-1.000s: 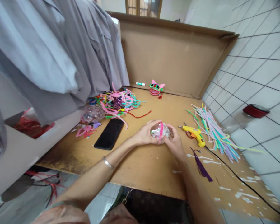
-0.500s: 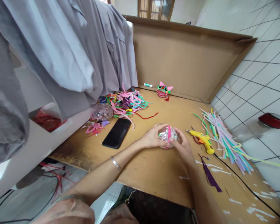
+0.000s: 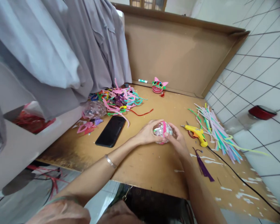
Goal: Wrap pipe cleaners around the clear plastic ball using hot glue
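Observation:
A clear, shiny plastic ball (image 3: 158,130) with a bright pink fuzzy strip (image 3: 164,127) round its middle is held between my two hands over the table. My left hand (image 3: 147,133) wraps its left side, fingers closed on it. From the right, my right hand (image 3: 177,139) grips the ball, the thumb pressing on the pink strip. To the right of my right hand lies a yellow hot glue gun (image 3: 198,133), its nozzle toward the ball. Closer to me is a purple tassel (image 3: 203,165). Left of my hands rests a black phone (image 3: 110,131).
Pipe cleaners (image 3: 218,130) lie in a bundle at right, with a tangled pile (image 3: 121,98) at back left beside another clear ball (image 3: 94,109). A decorated animal head (image 3: 158,85) and glue stick (image 3: 142,81) sit by the cardboard wall (image 3: 168,49). The glue gun's cord (image 3: 238,174) crosses the right side.
The whole view has shifted slightly, so things appear a little further left and higher. Both hands still hold the ball, which looks slightly turned with more of its clear left side showing.

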